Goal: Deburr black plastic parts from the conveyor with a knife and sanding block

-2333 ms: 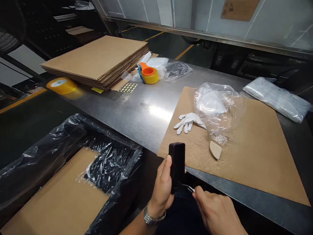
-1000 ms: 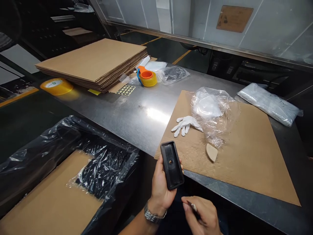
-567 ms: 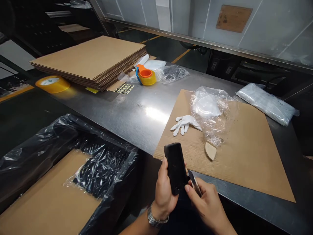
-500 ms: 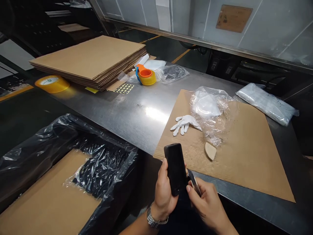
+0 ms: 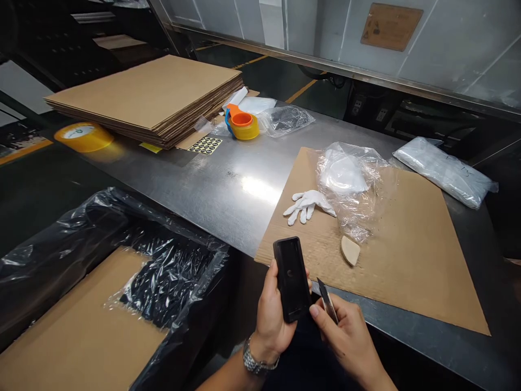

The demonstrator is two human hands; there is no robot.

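My left hand is closed around a black rectangular plastic case, held tilted with its shallow hollow face toward me. In my right hand is a slim craft knife, gripped between thumb and fingers. Its dark pointed tip is up, just right of the case and apart from it. Behind the hands, a white glove lies on a flat cardboard sheet. Also on the sheet are a small beige wedge-shaped pad and a crumpled clear plastic bag with something white inside.
The metal table carries a cardboard stack, a yellow tape roll, an orange tape dispenser, a sticker sheet and a packed plastic bundle. At lower left stands a bin lined with black plastic, cardboard inside.
The case has turned slightly in my left hand, so its inner face shows more clearly. The knife has shifted a little right, away from the case, and its tip now shows.
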